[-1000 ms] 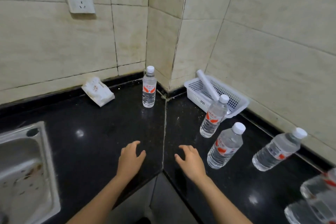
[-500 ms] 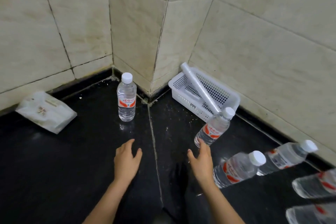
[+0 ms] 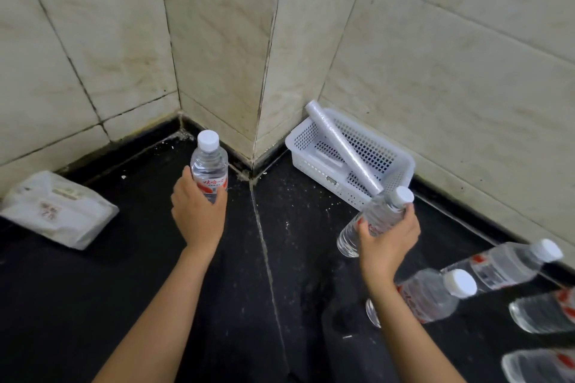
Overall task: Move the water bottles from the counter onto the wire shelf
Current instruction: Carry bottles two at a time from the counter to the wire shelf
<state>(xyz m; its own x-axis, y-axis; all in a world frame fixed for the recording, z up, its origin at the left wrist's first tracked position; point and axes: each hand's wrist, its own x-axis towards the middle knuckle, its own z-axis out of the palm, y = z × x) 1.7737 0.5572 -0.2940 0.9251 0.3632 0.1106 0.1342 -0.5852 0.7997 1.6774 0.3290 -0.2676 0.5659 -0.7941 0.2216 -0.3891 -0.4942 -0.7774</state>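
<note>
Tissue pack [image 3: 59,210] at left edge of counter [image 3: 93,305]. Left hand [image 3: 197,211] grips first bottle [image 3: 209,171] near the back corner; right hand [image 3: 387,238] grips second bottle [image 3: 373,221] just in front of the basket [image 3: 401,162]. Other bottles [image 3: 504,264] sit along the right edge.

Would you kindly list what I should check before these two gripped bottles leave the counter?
1. Left hand grips the corner bottle round its label: ok.
2. Right hand grips the basket-side bottle: ok.
3. White caps on both gripped bottles: ok.
4. Basket-side bottle apart from the roll in the basket: cannot tell.
5. Wire shelf in view: not ok.
</note>
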